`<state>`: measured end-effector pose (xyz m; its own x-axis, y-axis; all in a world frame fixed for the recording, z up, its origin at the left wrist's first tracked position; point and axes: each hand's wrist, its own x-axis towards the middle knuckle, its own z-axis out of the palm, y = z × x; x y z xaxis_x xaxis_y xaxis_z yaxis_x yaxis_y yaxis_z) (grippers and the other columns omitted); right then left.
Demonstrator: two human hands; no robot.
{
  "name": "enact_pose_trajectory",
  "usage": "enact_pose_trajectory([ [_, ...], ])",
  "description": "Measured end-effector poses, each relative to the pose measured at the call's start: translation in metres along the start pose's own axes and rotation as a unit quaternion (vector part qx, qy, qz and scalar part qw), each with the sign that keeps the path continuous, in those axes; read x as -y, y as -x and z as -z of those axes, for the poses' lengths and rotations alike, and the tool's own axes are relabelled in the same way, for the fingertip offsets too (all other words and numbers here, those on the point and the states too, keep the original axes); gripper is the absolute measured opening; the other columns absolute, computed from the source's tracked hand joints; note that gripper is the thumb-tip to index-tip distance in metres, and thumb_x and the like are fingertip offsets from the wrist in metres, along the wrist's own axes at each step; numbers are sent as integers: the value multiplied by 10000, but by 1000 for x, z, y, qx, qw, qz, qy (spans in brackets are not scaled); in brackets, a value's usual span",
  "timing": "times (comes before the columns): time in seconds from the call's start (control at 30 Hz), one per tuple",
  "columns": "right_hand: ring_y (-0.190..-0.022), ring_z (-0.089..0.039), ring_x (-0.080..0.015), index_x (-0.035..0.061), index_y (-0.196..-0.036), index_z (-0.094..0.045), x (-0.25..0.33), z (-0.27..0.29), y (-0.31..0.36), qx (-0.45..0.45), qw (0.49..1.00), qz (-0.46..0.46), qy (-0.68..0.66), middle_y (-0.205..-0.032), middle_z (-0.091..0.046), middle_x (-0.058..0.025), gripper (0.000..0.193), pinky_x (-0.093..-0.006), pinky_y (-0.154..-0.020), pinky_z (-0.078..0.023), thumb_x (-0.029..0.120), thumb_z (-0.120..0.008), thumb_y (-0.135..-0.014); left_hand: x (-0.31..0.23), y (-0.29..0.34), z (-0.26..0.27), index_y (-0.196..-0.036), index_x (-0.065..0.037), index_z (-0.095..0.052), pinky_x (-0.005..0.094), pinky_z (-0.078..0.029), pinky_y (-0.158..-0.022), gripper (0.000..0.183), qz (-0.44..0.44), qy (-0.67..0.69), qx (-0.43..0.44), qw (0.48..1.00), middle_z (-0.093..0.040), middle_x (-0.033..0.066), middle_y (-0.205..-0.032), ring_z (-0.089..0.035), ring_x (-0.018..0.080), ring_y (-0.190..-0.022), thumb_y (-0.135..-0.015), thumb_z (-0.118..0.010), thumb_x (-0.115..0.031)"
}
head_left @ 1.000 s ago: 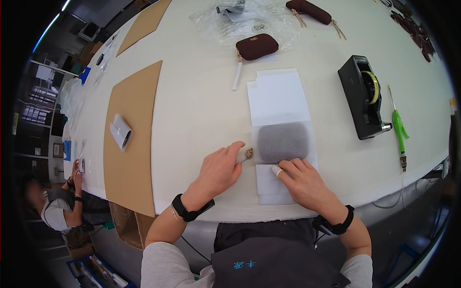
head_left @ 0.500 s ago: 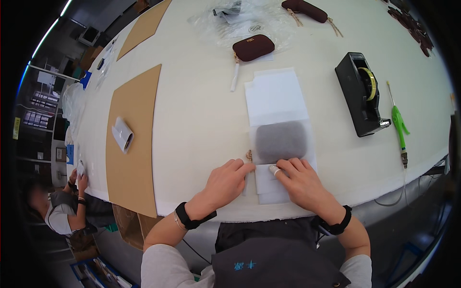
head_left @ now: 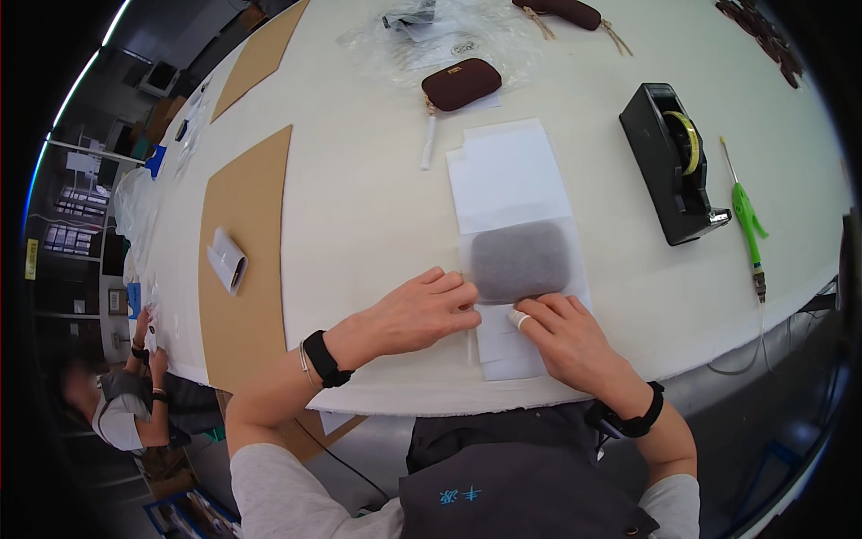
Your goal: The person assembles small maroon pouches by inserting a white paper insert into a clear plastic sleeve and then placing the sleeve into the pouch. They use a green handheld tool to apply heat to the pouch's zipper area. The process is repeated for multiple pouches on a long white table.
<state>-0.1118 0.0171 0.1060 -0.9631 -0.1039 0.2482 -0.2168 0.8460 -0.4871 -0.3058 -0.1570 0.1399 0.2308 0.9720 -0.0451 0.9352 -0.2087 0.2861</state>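
In the head view, the left hand was curled narrow, thumb close to the fingertips, at the left edge of the white paper; whether anything was pinched there was hidden, so I cannot tell. The right hand lay with bent fingers on the paper, and I cannot tell whether it gripped the sheet or only pressed it. The rounded grey shape, veiled by a thin layer of the paper, sat just beyond the right fingertips and to the right of the left hand. Well beyond both hands was a maroon pouch (one end trailing a white-wrapped tassel), and off to the right of the right hand stood a black tape dispenser.

The likeliest trouble, I judged, was the paper skewing or creasing if the left hand pulled sideways at its edge while the right pressed too lightly. A hard tug could also have torn the thin layer, and a loose press might have let the grey shape slide.

Against the frame half a second earlier, the left hand was farther from the body, beside the grey shape, and covered the knotted cord that had shown there; the right hand had barely moved.
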Motion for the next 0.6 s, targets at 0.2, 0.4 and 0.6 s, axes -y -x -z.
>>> enact_pose_trajectory([
  [0.2, -1015, -512, -255, -10, -983, -561, -2, 3, 2, 8, 1000, 7, -1, -1155, -556, -106, 263, -362, -838, -414, -1, -551, -721, -4, -17, 10, -885, -103, -555, 340, -390, -784, 175, 70, 196, -75, 975, -500, 40, -917, -462, 240, -874, -760, -646, -22],
  [0.4, -1044, -517, -269, -27, -914, -576, -1, 0, 4, -6, 1000, 11, -4, -1155, -558, -127, 201, -371, -861, -424, 8, -548, -718, -21, -35, -11, -873, -69, -550, 344, -410, -730, 154, 127, 148, -135, 972, -507, 59, -866, -490, 256, -813, -763, -643, -13],
  [0.6, -1020, -548, -307, -48, -869, -568, -4, -1, 10, -41, 998, 6, -38, -1136, -554, -169, 176, -390, -871, -460, -11, -570, -697, -26, -35, -26, -839, -51, -545, 352, -434, -589, 131, 138, 99, -216, 962, -492, 74, -817, -523, 253, -684, -761, -644, -15],
])
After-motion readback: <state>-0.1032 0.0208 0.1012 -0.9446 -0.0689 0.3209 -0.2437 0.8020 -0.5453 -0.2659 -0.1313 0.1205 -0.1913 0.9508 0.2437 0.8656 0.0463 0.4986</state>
